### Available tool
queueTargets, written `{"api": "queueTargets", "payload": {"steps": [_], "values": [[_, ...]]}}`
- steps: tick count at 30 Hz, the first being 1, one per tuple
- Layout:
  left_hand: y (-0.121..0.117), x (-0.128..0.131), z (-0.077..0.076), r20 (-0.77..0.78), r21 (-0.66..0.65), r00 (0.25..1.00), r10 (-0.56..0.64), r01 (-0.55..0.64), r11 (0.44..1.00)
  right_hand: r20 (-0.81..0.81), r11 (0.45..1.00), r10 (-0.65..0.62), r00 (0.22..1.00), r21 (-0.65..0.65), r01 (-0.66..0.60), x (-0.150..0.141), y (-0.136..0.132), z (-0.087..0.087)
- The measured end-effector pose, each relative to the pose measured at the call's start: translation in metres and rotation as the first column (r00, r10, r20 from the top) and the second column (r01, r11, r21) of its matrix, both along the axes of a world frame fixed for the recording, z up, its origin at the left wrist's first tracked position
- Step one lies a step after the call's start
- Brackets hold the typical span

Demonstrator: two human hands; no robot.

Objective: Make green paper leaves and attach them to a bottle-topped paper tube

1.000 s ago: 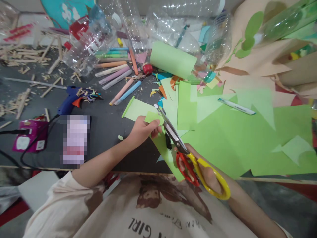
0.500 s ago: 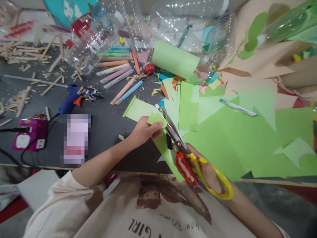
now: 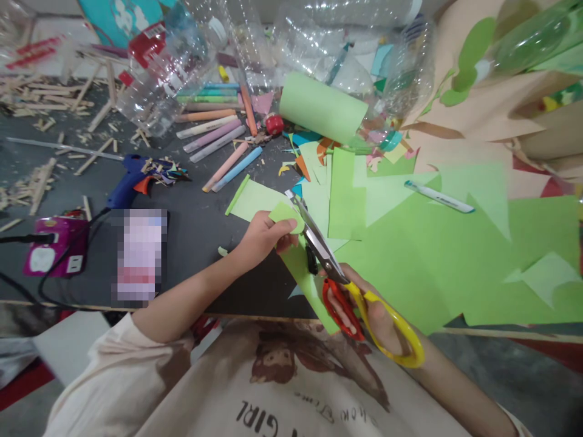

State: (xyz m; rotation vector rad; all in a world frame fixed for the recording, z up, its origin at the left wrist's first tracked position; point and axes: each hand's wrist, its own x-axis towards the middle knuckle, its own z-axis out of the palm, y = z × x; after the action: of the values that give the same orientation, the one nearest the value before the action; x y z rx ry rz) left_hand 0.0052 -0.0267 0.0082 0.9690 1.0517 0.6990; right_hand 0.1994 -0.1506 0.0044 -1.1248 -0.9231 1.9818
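Head view: left hand (image 3: 262,238) holds paper (image 3: 288,215), right hand (image 3: 381,320) scissors (image 3: 334,272).

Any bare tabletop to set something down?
Dark tabletop shows between phone, glue gun, markers and left forearm, with one small scrap; another patch between that forearm and the near edge. Crowded: bottles behind, green paper right, sticks far left.

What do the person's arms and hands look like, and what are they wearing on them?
The left hand and right hand are bare, with no gloves, and I see no watch or bracelet. The left sleeve is short, loose and cream-coloured, leaving the forearm uncovered. Only a sliver of the right sleeve shows. They belong to a cream shirt with brown pictures and dark lettering.
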Motion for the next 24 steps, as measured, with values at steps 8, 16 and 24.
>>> {"api": "queueTargets", "payload": {"steps": [8,16,24], "values": [[0.001,-0.001,-0.002,-0.042,-0.014,0.999,-0.012,0.011,1.0,0.041,1.0,-0.012,0.999,0.028,0.01,0.0,-0.002,-0.004],[0.003,0.0,-0.001,-0.018,-0.023,0.999,0.029,-0.03,0.999,0.066,1.0,0.018,0.998,0.005,-0.019,-0.001,0.002,0.002],[0.009,-0.003,-0.004,-0.116,0.095,0.987,0.113,-0.103,0.99,0.246,0.999,0.03,0.969,0.037,-0.04,0.002,0.007,0.013]]}}
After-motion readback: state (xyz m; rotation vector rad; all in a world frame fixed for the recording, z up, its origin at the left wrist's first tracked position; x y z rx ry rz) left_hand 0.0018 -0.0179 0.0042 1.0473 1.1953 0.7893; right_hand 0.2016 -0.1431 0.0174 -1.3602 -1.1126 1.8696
